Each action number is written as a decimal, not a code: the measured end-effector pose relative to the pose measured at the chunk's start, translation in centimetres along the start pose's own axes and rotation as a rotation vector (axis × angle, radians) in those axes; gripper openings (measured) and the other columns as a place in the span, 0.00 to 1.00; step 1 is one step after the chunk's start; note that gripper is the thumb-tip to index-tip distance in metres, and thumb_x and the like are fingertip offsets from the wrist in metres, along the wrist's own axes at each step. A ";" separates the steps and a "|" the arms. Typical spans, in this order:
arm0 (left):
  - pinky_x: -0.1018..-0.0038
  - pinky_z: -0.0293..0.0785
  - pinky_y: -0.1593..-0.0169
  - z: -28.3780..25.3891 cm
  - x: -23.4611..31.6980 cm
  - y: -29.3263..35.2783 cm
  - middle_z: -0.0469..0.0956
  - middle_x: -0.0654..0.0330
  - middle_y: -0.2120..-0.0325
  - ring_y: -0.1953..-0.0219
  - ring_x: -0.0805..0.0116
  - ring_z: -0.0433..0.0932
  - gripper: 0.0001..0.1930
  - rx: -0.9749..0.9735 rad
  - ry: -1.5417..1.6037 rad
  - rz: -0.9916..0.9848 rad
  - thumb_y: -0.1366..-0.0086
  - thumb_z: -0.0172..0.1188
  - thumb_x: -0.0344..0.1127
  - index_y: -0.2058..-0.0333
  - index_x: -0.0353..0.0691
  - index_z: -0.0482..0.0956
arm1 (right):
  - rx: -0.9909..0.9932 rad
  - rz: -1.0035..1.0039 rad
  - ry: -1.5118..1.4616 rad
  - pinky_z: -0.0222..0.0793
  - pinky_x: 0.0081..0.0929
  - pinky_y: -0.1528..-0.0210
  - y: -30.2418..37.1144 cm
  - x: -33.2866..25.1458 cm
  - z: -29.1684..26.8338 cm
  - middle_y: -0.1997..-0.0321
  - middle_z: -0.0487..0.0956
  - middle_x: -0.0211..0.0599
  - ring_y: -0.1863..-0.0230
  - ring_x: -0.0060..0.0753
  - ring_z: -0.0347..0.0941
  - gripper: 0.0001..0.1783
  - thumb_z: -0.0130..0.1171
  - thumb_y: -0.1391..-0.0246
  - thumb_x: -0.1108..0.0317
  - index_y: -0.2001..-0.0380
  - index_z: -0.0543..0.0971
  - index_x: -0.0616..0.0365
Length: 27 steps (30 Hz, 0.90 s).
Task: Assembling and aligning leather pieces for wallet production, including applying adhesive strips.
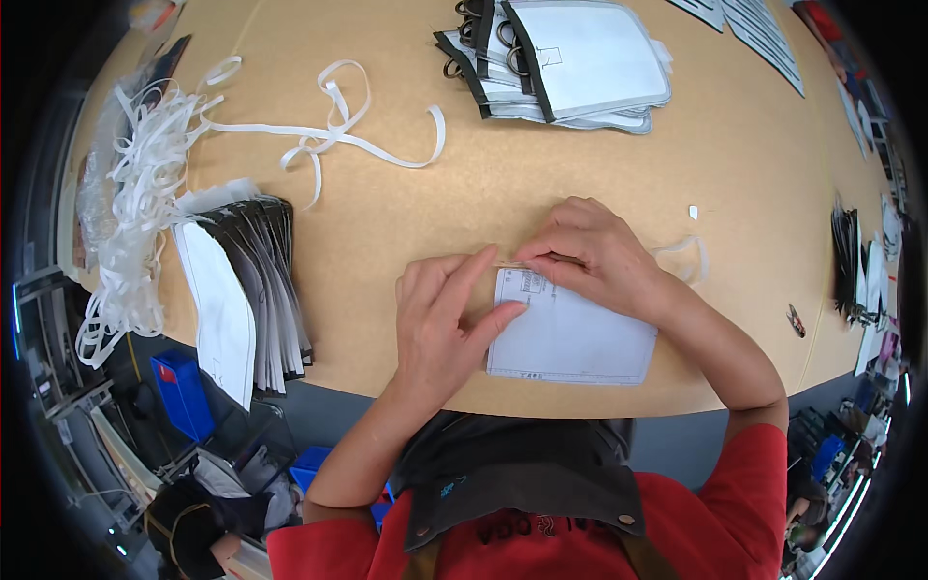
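A white rectangular panel (590, 338) with small printed marks lies flat on the table in front of me. My left hand (440, 314) is at its left edge, thumb resting on the panel and index finger stretched toward the top corner. Above the panel's top edge, my right hand (599, 256) pinches with thumb and fingers. A thin pale line shows between the fingertips of both hands, but what the right hand pinches is too small to make out. A white ribbon (694, 259) curls out beside my right wrist.
Black-edged white panels with rings (590, 68) are stacked at the back. Loose white ribbon (338, 130) and a tangled ribbon bundle (145, 193) lie at left, near a fanned stack of panels (222, 300). Small thread snips (796, 321) and a white scrap (693, 212) lie at right.
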<state>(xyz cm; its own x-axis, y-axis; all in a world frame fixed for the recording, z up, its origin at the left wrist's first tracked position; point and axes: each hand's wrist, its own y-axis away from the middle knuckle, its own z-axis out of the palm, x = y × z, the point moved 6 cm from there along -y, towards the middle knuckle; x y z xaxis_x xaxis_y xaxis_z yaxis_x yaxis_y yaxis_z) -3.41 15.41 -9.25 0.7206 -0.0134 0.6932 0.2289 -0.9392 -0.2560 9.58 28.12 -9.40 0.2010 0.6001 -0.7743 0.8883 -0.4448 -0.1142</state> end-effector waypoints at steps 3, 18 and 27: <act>0.68 0.70 0.53 0.0 0.0 0.0 0.78 0.58 0.59 0.56 0.60 0.73 0.31 0.001 0.000 0.002 0.53 0.77 0.35 0.48 0.38 0.80 | -0.004 -0.012 0.017 0.68 0.34 0.58 0.0 0.0 0.0 0.70 0.76 0.33 0.64 0.39 0.72 0.06 0.66 0.49 0.70 0.65 0.85 0.54; 0.69 0.70 0.53 0.1 0.0 -0.1 0.77 0.59 0.59 0.56 0.60 0.73 0.30 -0.007 -0.004 0.008 0.53 0.77 0.34 0.49 0.38 0.80 | -0.013 -0.029 0.032 0.66 0.35 0.55 0.0 0.1 0.2 0.70 0.75 0.31 0.62 0.37 0.71 0.05 0.65 0.47 0.66 0.66 0.84 0.52; 0.69 0.70 0.54 0.0 0.1 -0.1 0.77 0.58 0.59 0.56 0.60 0.73 0.30 -0.011 -0.011 0.011 0.53 0.77 0.34 0.49 0.38 0.80 | -0.035 -0.022 0.025 0.66 0.35 0.54 0.0 0.2 0.2 0.70 0.75 0.30 0.62 0.37 0.71 0.06 0.65 0.47 0.66 0.65 0.85 0.51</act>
<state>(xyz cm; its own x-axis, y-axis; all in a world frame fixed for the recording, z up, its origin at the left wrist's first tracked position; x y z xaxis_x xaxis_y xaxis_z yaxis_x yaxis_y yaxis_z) -3.34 15.55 -9.17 0.7302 -0.0200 0.6830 0.2139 -0.9426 -0.2562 9.57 28.08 -9.64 0.1906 0.6261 -0.7561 0.9066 -0.4076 -0.1090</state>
